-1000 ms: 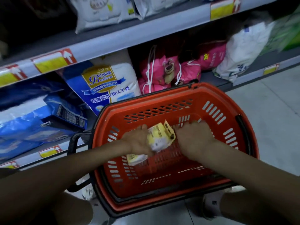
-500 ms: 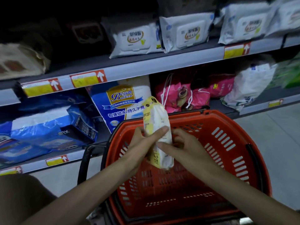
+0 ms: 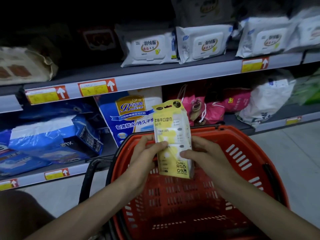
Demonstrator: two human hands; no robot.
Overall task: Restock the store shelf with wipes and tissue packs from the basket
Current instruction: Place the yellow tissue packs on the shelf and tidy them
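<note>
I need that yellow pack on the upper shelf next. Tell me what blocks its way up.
Nothing visible blocks it. The left hand and right hand hold the yellow pack in open air over the basket, below the upper shelf. Above, white wipes packs fill the shelf front; a bare stretch lies to their left.

The left forearm [image 3: 97, 207] and right forearm [image 3: 259, 208] are angling inward. The left hand [image 3: 144, 157] is gripping the left edge of an upright yellow-and-white plastic wipes pack [image 3: 171, 129], with its thumb lying across the front. The right hand [image 3: 210, 158] is pinching the right edge, thumb also in front.
</note>
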